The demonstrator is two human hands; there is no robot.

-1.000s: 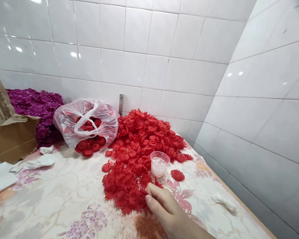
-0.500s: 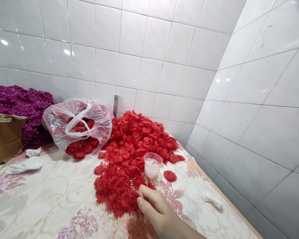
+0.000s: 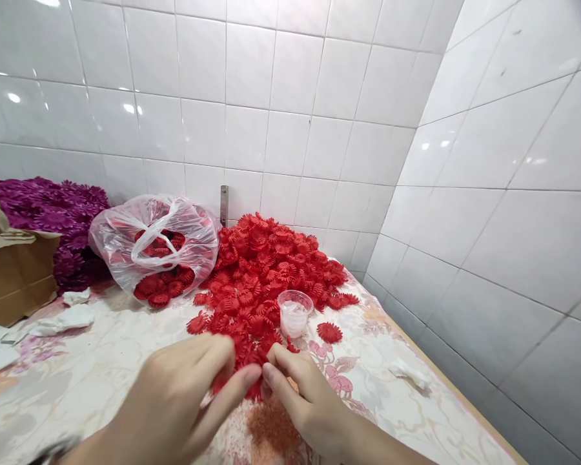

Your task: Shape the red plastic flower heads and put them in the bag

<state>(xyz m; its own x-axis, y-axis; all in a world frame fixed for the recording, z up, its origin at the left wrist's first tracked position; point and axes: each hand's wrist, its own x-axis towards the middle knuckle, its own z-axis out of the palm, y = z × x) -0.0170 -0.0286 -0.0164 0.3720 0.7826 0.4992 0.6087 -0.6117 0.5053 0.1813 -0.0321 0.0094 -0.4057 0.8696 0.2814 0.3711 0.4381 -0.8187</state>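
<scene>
Flower heads in red, artificial-looking and fringed, are heaped from the middle of the frame down to the lower centre, where two bare hands work at the near end of the pile. The left hand, blurred and wearing a dark band at its wrist, has its fingers curled and its thumb stretched towards the right hand; whether its grip holds anything I cannot tell. At the right hand, thumb and forefinger are drawn close together at the flowers, but the tips hide whatever may sit in that grip. Just above the right hand, a clear plastic cup with whitish contents stands against the pile, one loose red flower lying just beside it. Left of the heap, a translucent plastic bag contains more red flowers. Purple flowers and a brown cardboard box fill the frame's left edge. Reddish residue marks the floral-covered desk at bottom centre.
</scene>
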